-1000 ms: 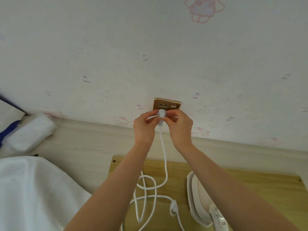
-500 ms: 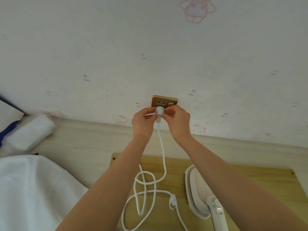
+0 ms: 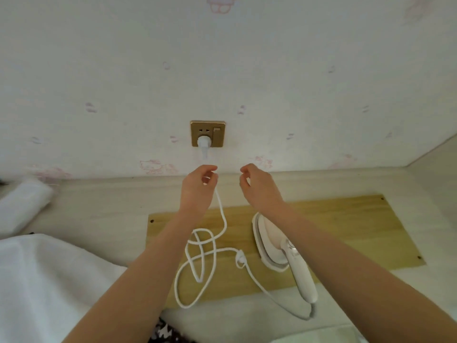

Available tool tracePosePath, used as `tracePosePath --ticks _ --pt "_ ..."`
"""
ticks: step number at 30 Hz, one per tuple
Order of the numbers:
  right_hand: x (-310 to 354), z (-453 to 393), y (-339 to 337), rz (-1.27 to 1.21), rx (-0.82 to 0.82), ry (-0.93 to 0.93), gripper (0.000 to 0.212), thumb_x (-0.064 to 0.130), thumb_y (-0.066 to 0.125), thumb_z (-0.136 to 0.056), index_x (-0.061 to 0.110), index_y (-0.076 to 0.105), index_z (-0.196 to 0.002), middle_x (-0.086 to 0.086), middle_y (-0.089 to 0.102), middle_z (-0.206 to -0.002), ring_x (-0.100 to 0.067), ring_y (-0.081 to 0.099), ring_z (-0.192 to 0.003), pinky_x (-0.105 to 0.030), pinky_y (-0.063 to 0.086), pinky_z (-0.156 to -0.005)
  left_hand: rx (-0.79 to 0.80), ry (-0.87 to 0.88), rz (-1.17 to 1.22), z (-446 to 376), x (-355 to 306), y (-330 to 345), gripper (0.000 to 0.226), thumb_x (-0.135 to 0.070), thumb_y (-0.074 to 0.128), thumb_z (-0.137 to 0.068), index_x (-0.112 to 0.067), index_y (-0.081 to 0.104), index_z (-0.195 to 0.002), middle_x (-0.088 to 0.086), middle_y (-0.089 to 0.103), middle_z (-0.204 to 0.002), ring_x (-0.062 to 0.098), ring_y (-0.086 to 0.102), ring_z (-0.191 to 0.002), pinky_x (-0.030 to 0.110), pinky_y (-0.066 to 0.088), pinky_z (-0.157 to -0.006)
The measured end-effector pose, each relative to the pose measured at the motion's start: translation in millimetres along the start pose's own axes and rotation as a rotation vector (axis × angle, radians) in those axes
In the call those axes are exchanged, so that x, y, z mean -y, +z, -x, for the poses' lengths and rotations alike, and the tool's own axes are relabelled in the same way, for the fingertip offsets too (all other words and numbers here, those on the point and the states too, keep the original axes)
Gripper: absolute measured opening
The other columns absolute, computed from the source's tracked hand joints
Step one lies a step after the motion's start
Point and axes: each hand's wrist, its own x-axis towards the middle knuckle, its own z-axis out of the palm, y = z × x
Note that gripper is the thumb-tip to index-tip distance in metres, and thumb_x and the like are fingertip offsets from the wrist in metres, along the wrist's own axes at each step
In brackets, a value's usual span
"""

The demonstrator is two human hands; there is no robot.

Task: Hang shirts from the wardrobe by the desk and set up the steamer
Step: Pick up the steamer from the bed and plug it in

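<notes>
The steamer's white plug [image 3: 204, 141] sits in the gold wall socket [image 3: 218, 141]. Its white cord [image 3: 223, 219] drops past my left hand and loops on the board to the white handheld steamer [image 3: 272, 241], which lies flat on its side. My left hand [image 3: 196, 191] hovers just below the plug with loosely curled fingers; the cord runs through the gap by its fingertips, not clearly pinched. To the right of the cord, level with the left, my right hand [image 3: 259, 186] is relaxed and holds nothing.
A light wooden board [image 3: 346, 231] lies on the pale desk top [image 3: 99, 206] against the patterned wall. White fabric [image 3: 49, 280] covers the lower left. A rolled white cloth [image 3: 22, 206] rests at the far left. A dark patterned cloth [image 3: 163, 332] shows at the bottom edge.
Both hands have let go of the plug and drawn back down from the socket. The plug stays seated in the socket. The view has tilted down slightly.
</notes>
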Motion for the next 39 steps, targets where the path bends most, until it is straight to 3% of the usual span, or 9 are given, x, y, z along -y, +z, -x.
tracePosePath --ticks 2,5,10,15,19,23,27,30,39 --pt "-12.6 24.7 -7.3 0.025 0.0 0.026 0.032 0.021 0.042 -0.098 0.01 0.052 -0.127 -0.006 0.064 -0.119 -0.022 0.058 -0.11 -0.035 0.047 -0.091 0.036 0.047 -0.098 19.5 -6.6 7.4 0.02 -0.02 0.056 -0.095 -0.02 0.067 -0.111 -0.003 0.068 -0.092 0.009 0.06 -0.081 0.013 0.043 -0.073" --pt "-34.9 65.9 -13.7 0.072 0.026 0.055 0.033 0.022 0.042 -0.099 0.01 0.05 -0.129 -0.006 0.063 -0.12 -0.023 0.058 -0.11 -0.035 0.046 -0.091 0.104 0.086 -0.163 48.4 -10.8 25.5 0.019 -0.022 0.055 -0.094 -0.024 0.067 -0.109 -0.005 0.066 -0.09 0.008 0.059 -0.077 0.024 0.05 -0.075" --pt "-75.2 142.5 -25.0 0.185 0.051 0.085 0.034 0.024 0.042 -0.098 0.012 0.048 -0.129 -0.008 0.057 -0.123 -0.026 0.052 -0.112 -0.038 0.046 -0.087 0.232 0.209 -0.316 106.1 -18.5 59.3 0.022 -0.025 0.054 -0.095 -0.023 0.067 -0.113 -0.002 0.067 -0.099 0.013 0.059 -0.08 0.028 0.049 -0.076" --pt "-113.1 232.8 -42.1 0.261 -0.046 0.084 0.034 0.021 0.048 -0.096 0.008 0.053 -0.127 -0.011 0.059 -0.121 -0.03 0.052 -0.113 -0.039 0.049 -0.088 0.313 0.397 -0.342 183.8 -29.0 93.3 0.02 -0.019 0.057 -0.092 -0.02 0.067 -0.109 0.003 0.068 -0.096 0.022 0.064 -0.083 0.038 0.054 -0.07" --pt "-148.2 309.3 -59.2 0.276 -0.128 0.162 0.036 0.02 0.055 -0.093 0.006 0.056 -0.126 -0.012 0.064 -0.114 -0.031 0.058 -0.111 -0.039 0.052 -0.086 0.411 0.584 -0.374 248.6 -45.0 119.0 0.019 -0.017 0.057 -0.093 -0.016 0.067 -0.109 0.0 0.068 -0.095 0.018 0.061 -0.086 0.034 0.053 -0.07" --pt "-177.2 390.7 -76.3 0.24 -0.166 0.272 0.038 0.025 0.045 -0.098 0.011 0.049 -0.133 -0.007 0.059 -0.126 -0.025 0.051 -0.121 -0.035 0.044 -0.095 0.535 0.612 -0.351 313.8 -61.6 151.1 0.021 -0.018 0.055 -0.095 -0.018 0.067 -0.113 -0.001 0.067 -0.1 0.017 0.06 -0.091 0.035 0.053 -0.072" --pt "-205.8 479.4 -72.4 0.21 -0.237 0.395 0.035 0.024 0.053 -0.093 0.01 0.055 -0.126 -0.007 0.064 -0.118 -0.027 0.058 -0.112 -0.037 0.052 -0.083 0.652 0.68 -0.367 388.7 -66.8 186.6 0.023 -0.021 0.053 -0.096 -0.018 0.066 -0.115 -0.002 0.068 -0.101 0.016 0.06 -0.096 0.037 0.053 -0.075" --pt "-224.6 545.1 -71.6 0.21 -0.256 0.479 0.035 0.024 0.054 -0.093 0.01 0.056 -0.125 -0.006 0.064 -0.117 -0.028 0.058 -0.11 -0.038 0.052 -0.085 0.758 0.692 -0.365 450.3 -66.3 210.1 0.026 -0.023 0.051 -0.097 -0.017 0.066 -0.118 -0.003 0.068 -0.107 0.015 0.059 -0.103 0.037 0.053 -0.08" --pt "-263.5 723.7 -86.8 0.186 -0.341 0.781 0.037 0.026 0.048 -0.095 0.012 0.05 -0.129 -0.007 0.057 -0.121 -0.029 0.053 -0.111 -0.038 0.047 -0.09 1.006 0.816 -0.42 608.8 -71.5 266.4 0.026 -0.022 0.05 -0.097 -0.021 0.064 -0.119 -0.007 0.066 -0.113 0.008 0.059 -0.104 0.021 0.047 -0.082"
